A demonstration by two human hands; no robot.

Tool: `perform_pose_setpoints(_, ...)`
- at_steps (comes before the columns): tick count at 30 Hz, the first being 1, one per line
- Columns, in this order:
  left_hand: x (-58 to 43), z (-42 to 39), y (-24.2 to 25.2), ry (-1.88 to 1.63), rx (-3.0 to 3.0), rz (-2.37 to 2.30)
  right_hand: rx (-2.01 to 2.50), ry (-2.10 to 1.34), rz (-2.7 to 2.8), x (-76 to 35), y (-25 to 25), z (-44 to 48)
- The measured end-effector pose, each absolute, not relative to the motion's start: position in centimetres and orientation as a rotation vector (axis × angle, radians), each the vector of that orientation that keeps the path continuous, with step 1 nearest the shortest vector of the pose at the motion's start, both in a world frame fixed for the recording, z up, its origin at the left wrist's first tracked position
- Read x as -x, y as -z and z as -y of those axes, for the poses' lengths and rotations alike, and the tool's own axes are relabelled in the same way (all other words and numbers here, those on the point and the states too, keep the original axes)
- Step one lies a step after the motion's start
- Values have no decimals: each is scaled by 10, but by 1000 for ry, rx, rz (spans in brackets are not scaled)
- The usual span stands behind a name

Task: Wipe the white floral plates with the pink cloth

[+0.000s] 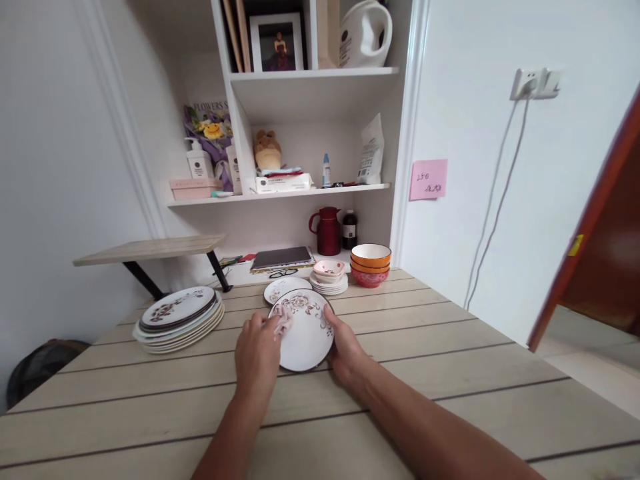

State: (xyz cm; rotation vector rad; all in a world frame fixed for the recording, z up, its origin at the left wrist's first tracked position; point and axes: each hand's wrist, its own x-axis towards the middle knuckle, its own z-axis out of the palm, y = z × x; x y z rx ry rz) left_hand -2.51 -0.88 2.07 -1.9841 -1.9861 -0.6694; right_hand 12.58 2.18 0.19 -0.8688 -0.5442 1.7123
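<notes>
The right hand (pixel 345 347) grips the right rim of a white plate (pixel 305 333) with a brown floral pattern, thumb on top of the edge. The plate sits tilted toward the camera at the middle of the wooden table (pixel 450 373). The left hand (pixel 257 353) is closed on a small pinkish cloth (pixel 283 320) and presses it against the plate's upper left face.

To the left lies a stack of plates (pixel 179 317). Just behind the held plate is a small plate (pixel 286 289), then a pile of saucers (pixel 330 285) with a little bowl (pixel 329 269) on top, and beside it orange bowls (pixel 371 263) nested on a red one.

Against the wall stand a red jug (pixel 327 230) and a dark bottle (pixel 349 229) (its label is too small to read). A bouquet wrap (pixel 210 123) on the shelf reads "FLOWERS". A pink note (pixel 428 179) on the wall carries handwriting that looks like "250", with a second line I cannot make out.
</notes>
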Motion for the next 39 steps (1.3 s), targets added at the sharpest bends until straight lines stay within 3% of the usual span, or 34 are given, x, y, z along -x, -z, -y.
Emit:
perform_pose_setpoints(12, -7, 26, -23, 576, 2566, 1562, 671, -1721, 479, -140, -12, -29)
perform_pose_setpoints(17, 7, 16, -19, 782, 2396, 1747, 752, -1792, 619, -126, -8, -18)
perform_pose_setpoints(23, 23, 12, -26, 591, 1965, 2018, 838, -1745, 516, -125, -4, -21)
perform_pose_setpoints(30, -8, 27, -25, 454, 2306, 1791, 716, -1809, 524, -132, -5, -24)
perform_pose_setpoints(39, 8, 17, -22, 818, 2205, 1790, 753, -1821, 755, -115, -4, -3)
